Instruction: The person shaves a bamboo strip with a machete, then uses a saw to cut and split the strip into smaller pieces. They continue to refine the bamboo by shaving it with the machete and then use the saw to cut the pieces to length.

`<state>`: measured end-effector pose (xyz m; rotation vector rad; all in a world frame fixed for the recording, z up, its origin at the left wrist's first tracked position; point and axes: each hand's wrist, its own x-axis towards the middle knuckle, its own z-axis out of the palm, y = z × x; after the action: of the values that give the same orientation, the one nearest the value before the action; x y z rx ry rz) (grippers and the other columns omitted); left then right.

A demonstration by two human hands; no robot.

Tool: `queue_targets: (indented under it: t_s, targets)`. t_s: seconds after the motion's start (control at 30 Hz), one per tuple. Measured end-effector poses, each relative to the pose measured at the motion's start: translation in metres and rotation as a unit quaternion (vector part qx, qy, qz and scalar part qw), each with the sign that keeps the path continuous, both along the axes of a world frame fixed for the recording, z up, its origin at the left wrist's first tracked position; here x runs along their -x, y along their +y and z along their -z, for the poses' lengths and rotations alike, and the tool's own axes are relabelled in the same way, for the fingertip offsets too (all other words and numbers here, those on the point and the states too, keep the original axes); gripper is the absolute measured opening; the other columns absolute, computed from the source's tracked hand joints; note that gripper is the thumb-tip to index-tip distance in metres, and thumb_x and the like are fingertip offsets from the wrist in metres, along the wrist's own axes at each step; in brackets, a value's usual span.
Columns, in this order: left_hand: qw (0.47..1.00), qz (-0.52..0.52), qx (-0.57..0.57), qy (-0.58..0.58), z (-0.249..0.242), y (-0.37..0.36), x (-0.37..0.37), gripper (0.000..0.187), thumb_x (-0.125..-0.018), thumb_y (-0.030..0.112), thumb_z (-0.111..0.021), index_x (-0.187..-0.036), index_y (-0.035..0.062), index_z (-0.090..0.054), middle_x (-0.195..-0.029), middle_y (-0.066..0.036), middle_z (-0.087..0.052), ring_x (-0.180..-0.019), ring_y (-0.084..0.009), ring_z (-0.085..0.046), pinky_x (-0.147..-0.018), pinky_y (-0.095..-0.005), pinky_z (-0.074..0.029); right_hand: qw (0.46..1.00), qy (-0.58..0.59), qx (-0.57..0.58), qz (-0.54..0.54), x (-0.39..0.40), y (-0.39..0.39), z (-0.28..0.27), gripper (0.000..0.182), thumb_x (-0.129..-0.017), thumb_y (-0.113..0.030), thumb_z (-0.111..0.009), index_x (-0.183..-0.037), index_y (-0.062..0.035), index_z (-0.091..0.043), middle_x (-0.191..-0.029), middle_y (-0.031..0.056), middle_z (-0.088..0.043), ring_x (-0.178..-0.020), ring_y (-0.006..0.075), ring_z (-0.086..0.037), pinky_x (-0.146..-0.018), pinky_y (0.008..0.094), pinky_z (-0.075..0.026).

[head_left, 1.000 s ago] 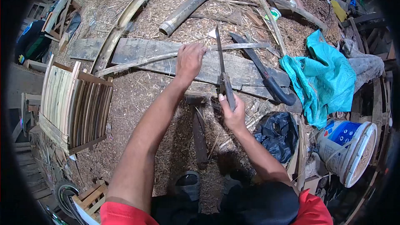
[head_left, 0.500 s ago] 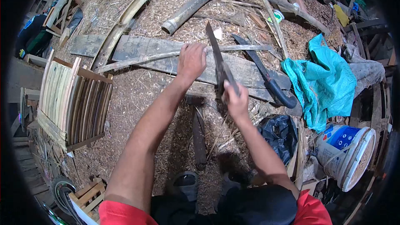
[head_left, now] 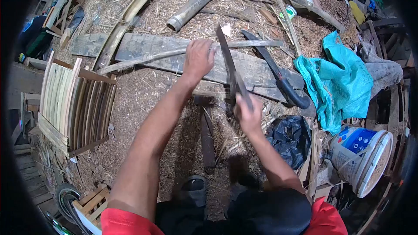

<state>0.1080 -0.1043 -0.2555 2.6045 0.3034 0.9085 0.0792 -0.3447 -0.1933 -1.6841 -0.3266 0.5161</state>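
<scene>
My left hand (head_left: 199, 58) is closed over a long, split bamboo strip (head_left: 161, 55), pressing it down across a weathered plank (head_left: 150, 43) on the ground. In my right hand (head_left: 249, 112) is a handsaw (head_left: 227, 58), its dark blade pointing away from me and crossing the strip just right of my left hand. My fingers hide most of the saw's handle. To the right, a machete (head_left: 271, 66) with a dark curved handle lies across the plank. Below the saw, a hammer-like tool (head_left: 207, 141) with a dark handle lies on the ground.
A slatted wooden frame (head_left: 78, 104) stands at the left. Bamboo poles (head_left: 200, 4) and a split bamboo length (head_left: 130, 15) lie farther out. On the right are a teal sack (head_left: 344, 82), a black plastic bag (head_left: 289, 139) and a white bucket (head_left: 357, 159). Shavings cover the ground.
My right hand and the saw have shifted only slightly, with the blade still across the strip. My left hand keeps its hold; the view has tilted a little.
</scene>
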Motion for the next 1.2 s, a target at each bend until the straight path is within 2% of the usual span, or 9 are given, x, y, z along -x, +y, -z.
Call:
queue_targets:
  t_s: [0.3,0.4,0.53,0.67,0.7,0.73,0.83,0.93,1.2]
  targets:
    - [0.999,0.006,0.026,0.039,-0.009,-0.004,0.002,0.025,-0.092,0.019,-0.057,-0.110,0.0010,-0.062,-0.109,-0.016,-0.066,-0.109,-0.0308,-0.058,-0.103,-0.0441,-0.036,1.000,-0.008,0.014,-0.015,-0.039,0.027,0.022,0.034,-0.094,-0.030,-0.060,-0.077,-0.0008,-0.062,-0.058,-0.0020,-0.050,-0.053,0.0101,-0.046,-0.050,0.0294,-0.036]
    - [1.000,0.007,0.009,0.020,-0.009,0.004,-0.003,0.025,-0.091,0.018,-0.058,-0.109,0.0006,-0.062,-0.109,-0.016,-0.065,-0.108,-0.0313,-0.059,-0.102,-0.0440,-0.037,1.000,0.000,-0.013,0.011,0.015,-0.014,0.023,0.031,-0.095,-0.027,-0.059,-0.076,-0.0023,-0.062,-0.057,-0.0014,-0.049,-0.054,0.0091,-0.047,-0.051,0.0296,-0.036]
    - [1.000,0.001,0.017,0.024,-0.003,0.000,0.000,0.026,-0.090,0.017,-0.059,-0.109,0.0005,-0.063,-0.110,-0.016,-0.066,-0.109,-0.0301,-0.059,-0.102,-0.0441,-0.037,0.999,0.035,-0.018,-0.011,-0.017,0.004,0.020,0.032,-0.094,-0.025,-0.060,-0.071,-0.0029,-0.060,-0.056,-0.0016,-0.048,-0.052,0.0098,-0.045,-0.050,0.0310,-0.035]
    - [1.000,0.009,0.007,0.024,-0.003,0.000,-0.001,0.027,-0.090,0.017,-0.060,-0.112,0.0007,-0.063,-0.111,-0.016,-0.066,-0.109,-0.0285,-0.059,-0.102,-0.0435,-0.036,0.999,-0.047,0.015,-0.002,-0.030,0.029,0.005,0.034,-0.093,-0.025,-0.061,-0.068,-0.0022,-0.057,-0.054,0.0019,-0.050,-0.048,0.0137,-0.044,-0.047,0.0337,-0.034]
    - [1.000,0.006,0.002,0.028,-0.002,0.000,0.000,0.027,-0.090,0.016,-0.059,-0.112,0.0008,-0.063,-0.111,-0.016,-0.066,-0.109,-0.0282,-0.059,-0.102,-0.0435,-0.036,1.000,-0.017,0.015,0.020,-0.011,0.018,-0.008,0.032,-0.094,-0.023,-0.060,-0.069,-0.0025,-0.058,-0.055,0.0020,-0.051,-0.049,0.0132,-0.047,-0.048,0.0322,-0.036]
    - [1.000,0.000,-0.004,0.030,-0.002,0.001,0.002,0.027,-0.090,0.016,-0.059,-0.112,0.0010,-0.063,-0.112,-0.016,-0.065,-0.109,-0.0279,-0.059,-0.102,-0.0434,-0.036,1.000,0.001,-0.018,0.016,0.000,-0.003,0.028,0.030,-0.095,-0.021,-0.058,-0.071,-0.0037,-0.059,-0.056,-0.0006,-0.050,-0.050,0.0098,-0.048,-0.048,0.0291,-0.036]
    - [0.999,-0.002,0.005,0.038,-0.004,0.001,0.001,0.025,-0.091,0.017,-0.059,-0.110,0.0016,-0.063,-0.110,-0.015,-0.065,-0.109,-0.0275,-0.059,-0.102,-0.0433,-0.036,0.996,0.057,-0.059,0.017,0.008,-0.004,0.008,0.025,-0.095,-0.020,-0.058,-0.074,-0.0052,-0.060,-0.055,-0.0019,-0.050,-0.050,0.0072,-0.047,-0.047,0.0265,-0.035]
    - [0.999,0.001,0.010,0.035,-0.005,-0.002,0.001,0.024,-0.091,0.018,-0.059,-0.108,0.0018,-0.063,-0.109,-0.014,-0.066,-0.107,-0.0287,-0.059,-0.101,-0.0431,-0.036,0.999,-0.031,-0.017,-0.014,-0.044,0.036,0.020,0.031,-0.094,-0.024,-0.059,-0.073,-0.0012,-0.057,-0.053,0.0023,-0.047,-0.050,0.0124,-0.046,-0.049,0.0334,-0.035]
    - [1.000,0.003,0.012,0.026,-0.004,-0.003,-0.001,0.024,-0.091,0.019,-0.058,-0.107,0.0018,-0.063,-0.106,-0.014,-0.066,-0.105,-0.0289,-0.060,-0.099,-0.0432,-0.037,0.998,-0.056,0.034,0.004,0.003,0.005,0.002,0.033,-0.093,-0.024,-0.059,-0.072,0.0017,-0.056,-0.057,0.0046,-0.047,-0.056,0.0145,-0.044,-0.053,0.0355,-0.035]
